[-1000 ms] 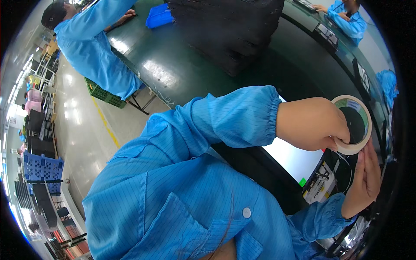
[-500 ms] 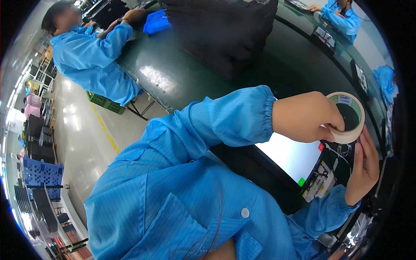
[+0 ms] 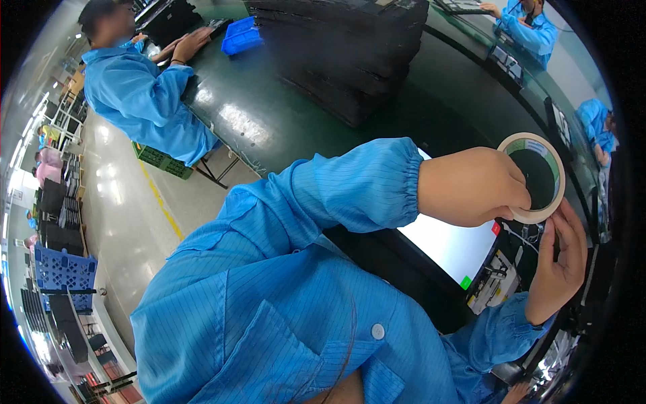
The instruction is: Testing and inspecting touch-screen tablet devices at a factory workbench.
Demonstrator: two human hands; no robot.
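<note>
We see the tape roll (image 3: 558, 176) has slid a bit toward eleven o'clock, and the left hand (image 3: 474, 187) and right hand (image 3: 562, 259) have gone along with it. More of the screen's red corner (image 3: 496, 229) peeks out now. At ten o'clock, a co-worker (image 3: 134, 87) has bent the arm that was stretched out. Near three o'clock, another worker's hand (image 3: 601, 155) has popped out.

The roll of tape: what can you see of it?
The roll of tape is a cream ring, apparently papery, its inner wall lined in pale and green print. It is held up, tilted, toward the picture's right, darkness showing through its open middle. The left hand grips its lower left rim, fingertips inside the ring; the right hand's fingers meet its lower outer edge.
</note>
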